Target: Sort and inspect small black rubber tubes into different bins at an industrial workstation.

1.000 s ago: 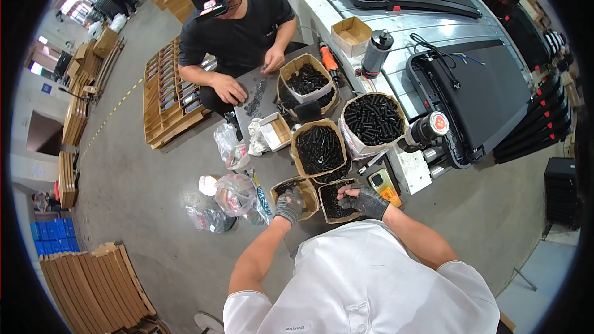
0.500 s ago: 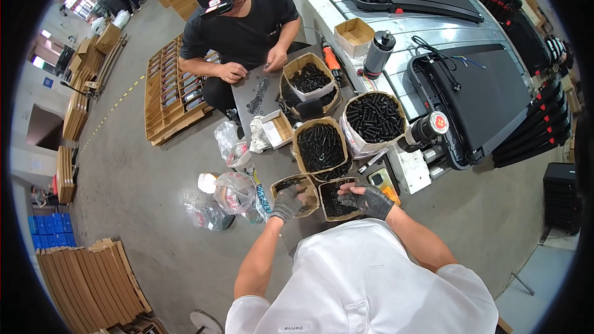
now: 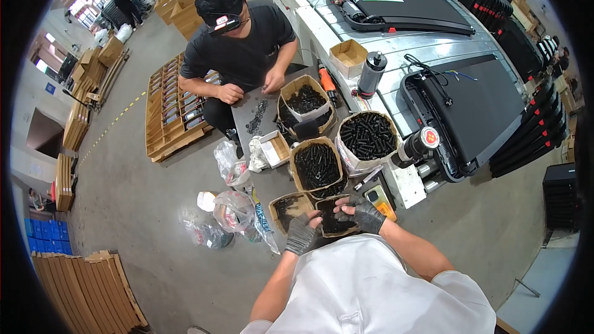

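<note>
My left hand, in a grey fingerless glove, is at the near right edge of a cardboard box that holds a few black parts. Its fingertips are pressed together; anything in them is too small to make out. My right hand, gloved alike, hovers over the box of small black parts beside it, fingers curled into a pinch around something I cannot make out. The two hands' fingertips are close together. Just beyond stands a box of long black screw-like parts.
A bag of black cylindrical parts and a phone lie to the right. Across the table a co-worker handles small rings. Plastic bags sit at left; a roller conveyor carries black machine bodies.
My left hand has moved right, out of the left box to beside my right hand. The right hand stays over its box. The view has shifted slightly.
</note>
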Demonstrator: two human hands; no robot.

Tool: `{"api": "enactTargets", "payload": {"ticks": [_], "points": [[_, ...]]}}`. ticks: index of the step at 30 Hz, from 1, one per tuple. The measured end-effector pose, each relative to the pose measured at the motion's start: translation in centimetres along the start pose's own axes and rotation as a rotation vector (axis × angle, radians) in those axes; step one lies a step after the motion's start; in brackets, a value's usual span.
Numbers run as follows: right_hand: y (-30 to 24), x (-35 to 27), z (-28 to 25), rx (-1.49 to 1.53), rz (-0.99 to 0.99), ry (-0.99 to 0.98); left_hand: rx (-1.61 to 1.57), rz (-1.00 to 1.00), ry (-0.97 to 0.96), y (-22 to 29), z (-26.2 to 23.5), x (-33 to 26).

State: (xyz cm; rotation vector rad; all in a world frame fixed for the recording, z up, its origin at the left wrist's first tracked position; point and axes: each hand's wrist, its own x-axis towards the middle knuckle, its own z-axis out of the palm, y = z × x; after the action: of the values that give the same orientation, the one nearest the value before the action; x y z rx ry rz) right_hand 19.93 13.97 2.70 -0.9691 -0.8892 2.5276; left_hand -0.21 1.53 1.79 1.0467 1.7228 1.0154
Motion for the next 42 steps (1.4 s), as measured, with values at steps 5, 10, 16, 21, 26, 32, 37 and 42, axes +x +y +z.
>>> {"api": "enactTargets", "payload": {"ticks": [5, 10, 16, 21, 26, 32, 37, 42], "points": [[0.1, 0.1, -0.1, -0.214, -0.052, 0.058, -0.277, -0.149, -0.026, 1.9, 0.9, -0.1], [0.7, 0.4, -0.1, -0.295, -0.095, 0.049, -0.418, -0.159, 0.056, 0.4, 2.9, 0.1], [1.3, 0.2, 1.0, -0.153, -0.036, 0.08, -0.373, -0.09, 0.048, -0.7, 4.1, 0.5], [1.1, -0.1, 1.9, -0.318, -0.136, 0.13, -0.584, -0.116, 0.045, -1.4, 4.2, 0.9], [0.5, -0.7, 2.6, -0.402, -0.175, 0.18, -0.613, -0.196, -0.007, -0.2, 4.0, 1.1], [0.1, -1.0, 3.4, -0.604, -0.224, 0.178, -0.597, -0.227, 0.002, -1.1, 4.3, 1.3], [0.5, -0.8, 2.8, -0.68, -0.306, 0.237, -0.571, -0.188, -0.017, -0.4, 3.9, 1.2], [0.4, -1.0, 3.1, -0.689, -0.297, 0.207, -0.478, -0.061, 0.031, -0.2, 4.5, 1.1]]}}
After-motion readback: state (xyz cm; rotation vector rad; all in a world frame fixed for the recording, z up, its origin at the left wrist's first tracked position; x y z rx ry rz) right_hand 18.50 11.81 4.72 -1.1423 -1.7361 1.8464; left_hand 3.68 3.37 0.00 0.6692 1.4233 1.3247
